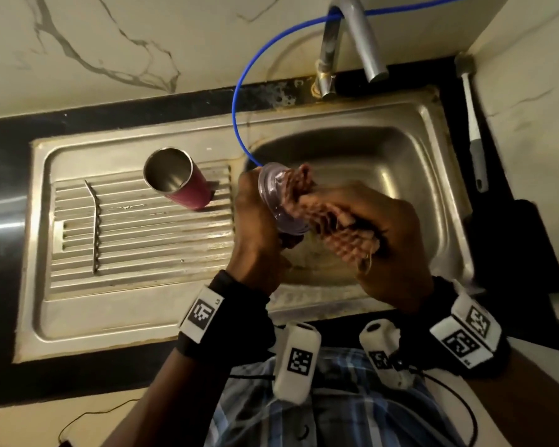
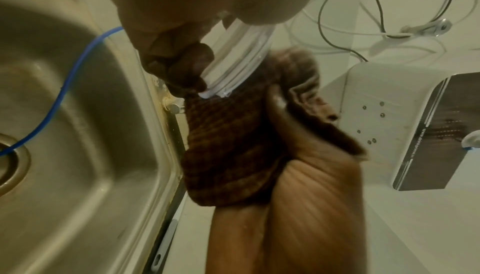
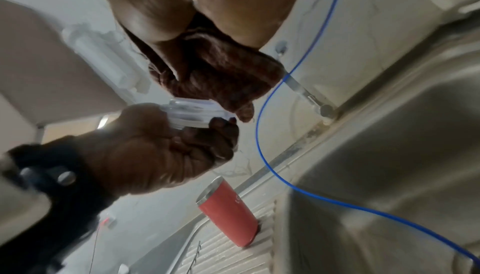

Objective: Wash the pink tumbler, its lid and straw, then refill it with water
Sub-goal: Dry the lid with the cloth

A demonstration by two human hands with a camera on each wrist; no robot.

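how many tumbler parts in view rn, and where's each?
3. Pink tumbler upright on the drainboard; straw lying flat left of it; clear lid held in left hand, right hand rubbing cloth on it.

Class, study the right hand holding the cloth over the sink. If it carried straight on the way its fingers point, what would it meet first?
The right hand points left with its cloth already against the clear lid, so the lid comes first, with the left hand gripping it right behind.

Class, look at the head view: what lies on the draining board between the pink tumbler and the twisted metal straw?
Nothing: only bare ribbed draining board separates the pink tumbler from the straw, as the head view shows.
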